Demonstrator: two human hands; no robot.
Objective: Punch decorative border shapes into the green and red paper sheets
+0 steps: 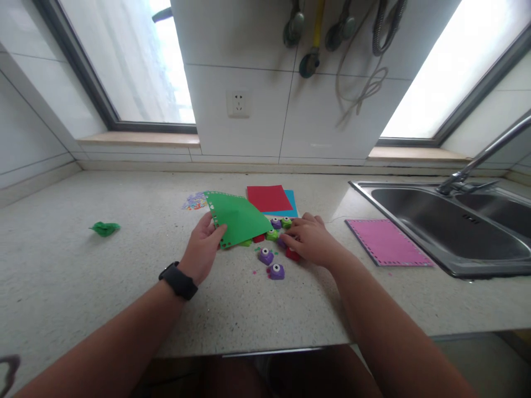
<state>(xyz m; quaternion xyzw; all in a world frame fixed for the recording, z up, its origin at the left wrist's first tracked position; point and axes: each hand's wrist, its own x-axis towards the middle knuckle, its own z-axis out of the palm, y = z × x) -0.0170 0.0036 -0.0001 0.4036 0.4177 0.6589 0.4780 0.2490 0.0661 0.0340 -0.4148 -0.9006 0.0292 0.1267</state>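
Nearest on the counter (249, 315) — two small purple punches (277, 272). Left hand (202, 243) pinches a green sheet (238, 217), edge holes cut, tilted up beside the other punches (272, 235). Right hand (310, 239) curled over that cluster — can't tell if gripping. Farther back, a red sheet (267, 198) overlaps a blue sheet (294, 205).

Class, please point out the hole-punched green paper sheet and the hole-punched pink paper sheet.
Hole-punched green paper sheet (239, 219), head view: middle of its surface.
Hole-punched pink paper sheet (385, 242), head view: middle of its surface.
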